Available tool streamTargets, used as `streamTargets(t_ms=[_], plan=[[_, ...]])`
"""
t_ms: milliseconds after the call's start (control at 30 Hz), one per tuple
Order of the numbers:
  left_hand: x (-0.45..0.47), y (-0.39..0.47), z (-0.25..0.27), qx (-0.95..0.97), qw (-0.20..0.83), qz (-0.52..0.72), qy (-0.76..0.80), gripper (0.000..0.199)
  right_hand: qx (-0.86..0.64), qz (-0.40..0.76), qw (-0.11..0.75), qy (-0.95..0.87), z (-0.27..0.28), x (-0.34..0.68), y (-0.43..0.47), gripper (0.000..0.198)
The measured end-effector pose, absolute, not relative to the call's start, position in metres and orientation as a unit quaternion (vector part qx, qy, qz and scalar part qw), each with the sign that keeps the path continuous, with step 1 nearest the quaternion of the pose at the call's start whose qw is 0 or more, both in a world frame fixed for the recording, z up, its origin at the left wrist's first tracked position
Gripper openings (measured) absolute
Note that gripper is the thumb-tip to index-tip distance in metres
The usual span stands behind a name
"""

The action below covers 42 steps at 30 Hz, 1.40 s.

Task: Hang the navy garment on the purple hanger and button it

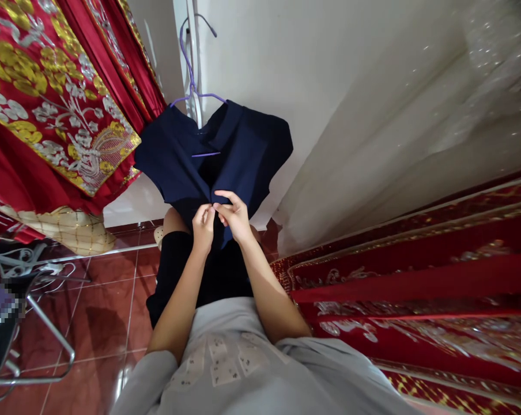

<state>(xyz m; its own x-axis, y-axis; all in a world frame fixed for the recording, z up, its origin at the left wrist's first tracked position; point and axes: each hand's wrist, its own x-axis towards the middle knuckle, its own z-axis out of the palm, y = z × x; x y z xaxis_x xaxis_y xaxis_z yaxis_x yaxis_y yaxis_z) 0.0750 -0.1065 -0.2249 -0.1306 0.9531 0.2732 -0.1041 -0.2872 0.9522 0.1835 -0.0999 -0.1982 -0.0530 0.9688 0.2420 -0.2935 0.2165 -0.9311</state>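
Your one grey shirt lies nearest, with your one pair of black shorts beyond it. Your two bare hands meet over one navy garment: the left hand pinches its front edge between thumb and fingertips, and the right hand, just beside it, pinches the same edge, one finger stretched out along the cloth. The garment hangs straight ahead of you on one purple hanger, whose hook crosses one white post. To your left hangs red embroidered cloth, with one metal-framed chair on the tiled floor; to your right, sparkly white fabric and more red drapery.
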Motion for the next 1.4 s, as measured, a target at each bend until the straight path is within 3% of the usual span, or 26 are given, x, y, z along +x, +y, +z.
streamTargets(t_ms=[100,167,400,567,700,800,1033,1400], plan=[[0.075,-0.112,-0.222,0.544,0.313,0.649,0.431,0.031,-0.36,0.489,0.597,-0.524,-0.2,0.189,-0.098,0.042],[0.075,-0.115,-0.219,0.552,0.29,0.655,0.427,0.027,-0.36,0.464,0.606,-0.537,-0.201,0.19,-0.096,0.032],[0.075,-0.118,-0.219,0.525,0.296,0.694,0.393,0.025,-0.325,0.485,0.61,-0.535,-0.207,0.184,-0.087,0.04],[0.071,-0.117,-0.218,0.56,0.314,0.651,0.404,0.018,-0.295,0.536,0.597,-0.518,-0.209,0.186,-0.09,0.038],[0.067,-0.119,-0.217,0.577,0.308,0.622,0.431,0.017,-0.264,0.483,0.63,-0.549,-0.201,0.187,-0.097,0.025],[0.064,-0.122,-0.218,0.57,0.275,0.634,0.445,0.02,-0.269,0.422,0.605,-0.619,-0.193,0.188,-0.102,0.015],[0.057,-0.125,-0.218,0.566,0.191,0.673,0.437,0.01,-0.353,0.425,0.535,-0.639,-0.189,0.186,-0.104,0.029],[0.056,-0.121,-0.22,0.616,0.184,0.639,0.421,0.011,-0.37,0.338,0.584,-0.639,-0.21,0.192,-0.094,0.029]])
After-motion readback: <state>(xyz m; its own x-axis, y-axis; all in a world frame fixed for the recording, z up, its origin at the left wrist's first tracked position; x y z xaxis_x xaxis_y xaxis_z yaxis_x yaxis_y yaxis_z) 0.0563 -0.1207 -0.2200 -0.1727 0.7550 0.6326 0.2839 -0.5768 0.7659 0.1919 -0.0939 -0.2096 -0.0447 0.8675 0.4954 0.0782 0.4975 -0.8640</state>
